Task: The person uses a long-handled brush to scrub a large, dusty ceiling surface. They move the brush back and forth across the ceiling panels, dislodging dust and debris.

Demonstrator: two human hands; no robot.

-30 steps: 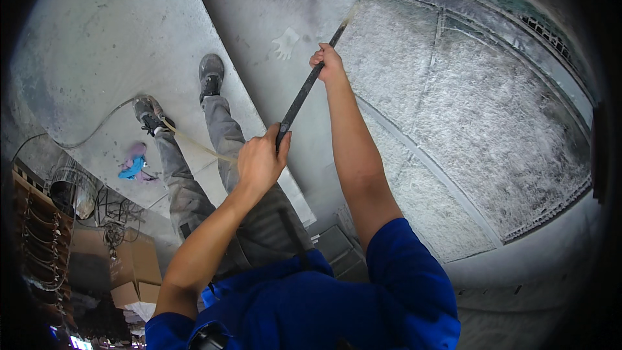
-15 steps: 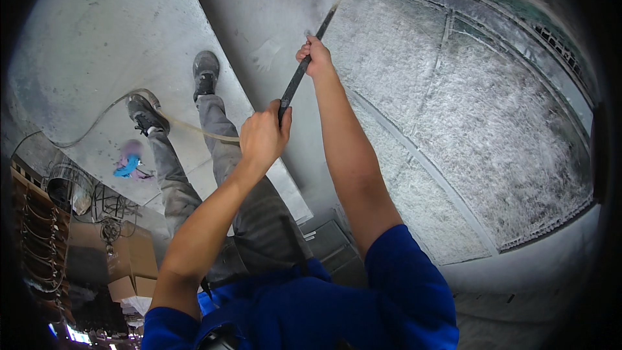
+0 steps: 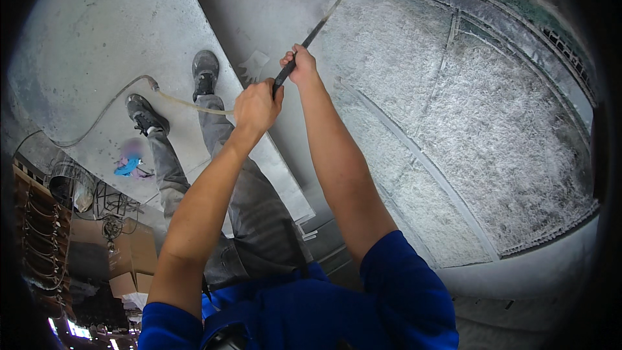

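Black rod (image 3: 315, 33) held in both hands, fingers wrapped around it: near end gripped by left hand (image 3: 256, 105), tip-side stretch by nearer right hand (image 3: 303, 67). Long axis slanted up-right toward upper-left corner of fuzzy white panel (image 3: 499, 116); tip contact cannot be told.

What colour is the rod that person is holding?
The rod is mostly black, with a paler tip; the head view shows it best.
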